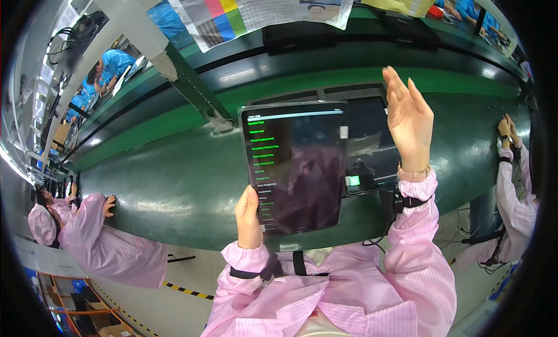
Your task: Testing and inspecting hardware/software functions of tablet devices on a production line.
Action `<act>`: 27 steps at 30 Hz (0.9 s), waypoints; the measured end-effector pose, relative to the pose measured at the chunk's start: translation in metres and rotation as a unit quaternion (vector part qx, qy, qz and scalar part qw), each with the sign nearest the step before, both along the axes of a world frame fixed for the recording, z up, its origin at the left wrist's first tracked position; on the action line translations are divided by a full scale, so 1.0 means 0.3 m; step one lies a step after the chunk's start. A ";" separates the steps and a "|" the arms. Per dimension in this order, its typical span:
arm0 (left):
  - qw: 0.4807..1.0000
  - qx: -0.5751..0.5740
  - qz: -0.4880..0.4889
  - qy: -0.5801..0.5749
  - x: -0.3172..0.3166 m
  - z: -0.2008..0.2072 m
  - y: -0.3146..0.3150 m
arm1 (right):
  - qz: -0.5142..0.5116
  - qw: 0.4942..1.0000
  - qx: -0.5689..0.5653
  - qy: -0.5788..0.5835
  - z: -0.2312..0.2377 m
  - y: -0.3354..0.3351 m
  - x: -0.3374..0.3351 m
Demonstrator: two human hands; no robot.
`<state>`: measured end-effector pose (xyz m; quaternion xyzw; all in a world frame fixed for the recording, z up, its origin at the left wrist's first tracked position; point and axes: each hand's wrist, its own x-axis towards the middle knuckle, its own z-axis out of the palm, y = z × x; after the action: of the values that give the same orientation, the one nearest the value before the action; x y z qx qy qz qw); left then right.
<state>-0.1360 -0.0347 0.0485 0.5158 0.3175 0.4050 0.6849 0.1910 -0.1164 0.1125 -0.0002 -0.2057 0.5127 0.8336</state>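
My left hand (249, 216) grips a black tablet (299, 174) by its lower left edge, thumb along the front. Its lit screen shows a dark page with a column of green lines at the left, and a small white tag (344, 132) is at its right edge. Partly covered behind it is a second dark tablet (366, 145), with a small bright green-white patch near its lower edge. To the right of both, my right hand (408, 119) is raised and holds nothing, its fingers stretched out and the thumb slightly apart.
Under the tablets is a green workbench (157, 191). A green post (195, 90) rises at the left, and printed sheets (256, 14) hang at the far side. People in pink sit at left (104, 238) and right (511, 186); others in blue (113, 66) work beyond.
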 end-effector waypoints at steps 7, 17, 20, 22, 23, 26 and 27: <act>0.987 -0.151 -0.050 -0.003 0.032 -0.043 0.123 | -0.086 0.953 -0.266 -0.117 -0.199 -0.254 0.000; 0.975 -0.196 -0.104 0.020 0.121 -0.083 0.306 | -0.051 0.899 -0.405 -0.160 -0.361 -0.540 -0.088; 0.972 -0.204 -0.121 0.008 0.153 -0.102 0.343 | 0.006 0.889 -0.423 -0.174 -0.366 -0.569 -0.111; 0.976 -0.179 -0.123 0.017 0.150 -0.142 0.377 | 0.044 0.860 -0.464 -0.207 -0.341 -0.539 -0.148; 0.977 -0.169 -0.129 0.022 0.142 -0.150 0.390 | 0.042 0.854 -0.473 -0.215 -0.325 -0.514 -0.172; 0.979 -0.140 -0.148 0.015 0.158 -0.143 0.400 | 0.012 0.851 -0.484 -0.202 -0.345 -0.483 -0.188; 0.984 -0.109 -0.139 0.006 0.158 -0.141 0.402 | 0.004 0.847 -0.486 -0.214 -0.350 -0.475 -0.186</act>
<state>-0.0886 0.0860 0.0062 0.4797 0.2893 0.2660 0.7845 0.1354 -0.2590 0.0074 -0.5143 -0.1029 0.5378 0.6600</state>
